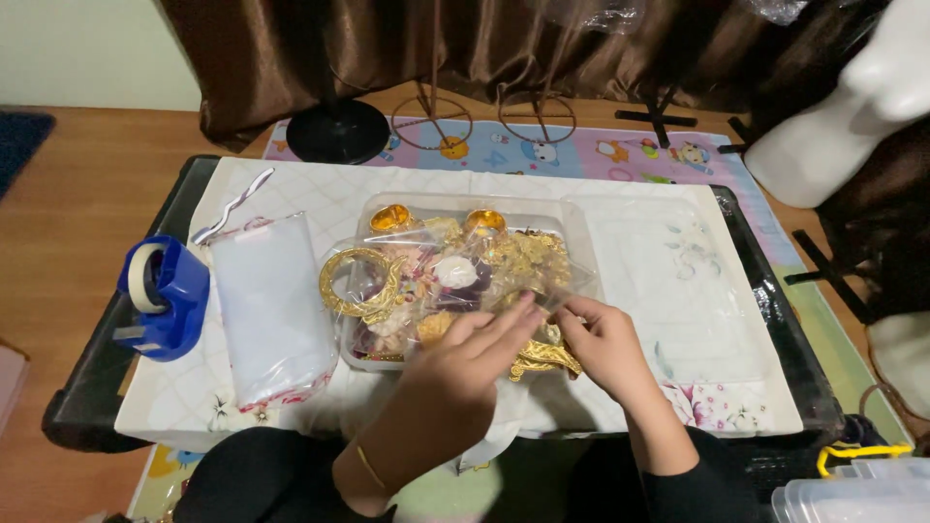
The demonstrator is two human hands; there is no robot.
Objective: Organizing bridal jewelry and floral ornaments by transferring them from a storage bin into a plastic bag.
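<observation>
While my left hand [463, 360] lies flat with fingers stretched over the clear plastic bag [455, 276] of gold jewellery at the frame's centre, my right hand [601, 347] pinches the bag's right edge between thumb and fingers. I judge a light, steady pinch best, so the film does not tear. The bag rests on the clear tray [581, 228], on the table [765, 387].

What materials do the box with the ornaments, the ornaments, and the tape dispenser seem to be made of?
Box: clear plastic, probably; the cloth shows through its wall.
Ornaments: shiny gold-coloured finish; metal or plated plastic, cannot tell.
Tape dispenser: glossy blue plastic, likely, with smooth moulded edges.
</observation>
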